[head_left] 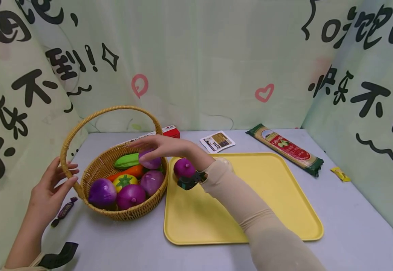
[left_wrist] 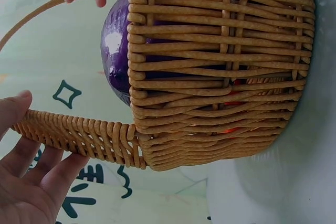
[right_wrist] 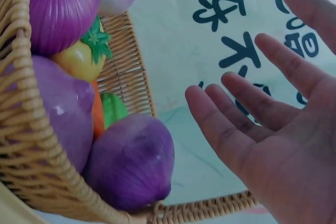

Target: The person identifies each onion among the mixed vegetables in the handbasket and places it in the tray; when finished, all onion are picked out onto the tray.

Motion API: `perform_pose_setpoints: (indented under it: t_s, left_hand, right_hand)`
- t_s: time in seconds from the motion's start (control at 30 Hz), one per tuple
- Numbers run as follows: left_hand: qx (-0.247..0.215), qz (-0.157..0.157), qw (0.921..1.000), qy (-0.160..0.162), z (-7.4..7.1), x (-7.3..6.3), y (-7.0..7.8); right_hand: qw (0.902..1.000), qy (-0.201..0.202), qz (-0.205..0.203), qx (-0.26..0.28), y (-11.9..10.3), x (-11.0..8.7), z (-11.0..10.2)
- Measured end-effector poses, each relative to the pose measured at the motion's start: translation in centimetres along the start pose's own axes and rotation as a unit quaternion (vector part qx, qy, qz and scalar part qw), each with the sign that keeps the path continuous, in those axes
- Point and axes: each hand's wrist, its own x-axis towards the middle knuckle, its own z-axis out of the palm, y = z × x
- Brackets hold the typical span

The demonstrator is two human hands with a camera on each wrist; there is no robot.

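Note:
A wicker basket (head_left: 128, 215) stands left of the yellow tray. My left hand (head_left: 51, 190) grips the left side of its arched handle (head_left: 115, 108), thumb on one side and fingers on the other. Inside lie several purple onions (head_left: 131, 196), a carrot (head_left: 135, 171), a ridged green vegetable (head_left: 126, 161) and a yellow fruit (head_left: 125, 181) with a green leafy top. My right hand (head_left: 169, 146) is over the basket's right rim with fingers extended and apart, holding nothing. Below it is an onion (right_wrist: 134, 162). Another onion (head_left: 184, 168) sits on the tray beside my right wrist.
The yellow tray (head_left: 250, 226) lies partly under my right forearm, which mostly hides a pale round thing (head_left: 225, 163). Behind are a red box (head_left: 172, 131) and a white packet (head_left: 217, 142). A noodle pack (head_left: 286, 148) and yellow sweet (head_left: 340, 174) lie right; a dark wrapped sweet (head_left: 64, 211) left.

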Motion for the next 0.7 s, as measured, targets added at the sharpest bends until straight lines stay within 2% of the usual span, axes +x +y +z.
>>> perform_pose_setpoints:
  t_s: [0.43,0.7]
  left_hand:
    - [-0.001,0.003,1.0000,0.001,0.1,-0.1,0.1]
    - [-0.001,-0.001,1.0000,0.000,0.1,0.0,0.1]
  right_hand:
    - [0.9997,-0.018,-0.011,-0.015,0.0,1.5,0.6]
    - [0.9998,-0.017,-0.001,-0.009,0.0,2.3,1.1]
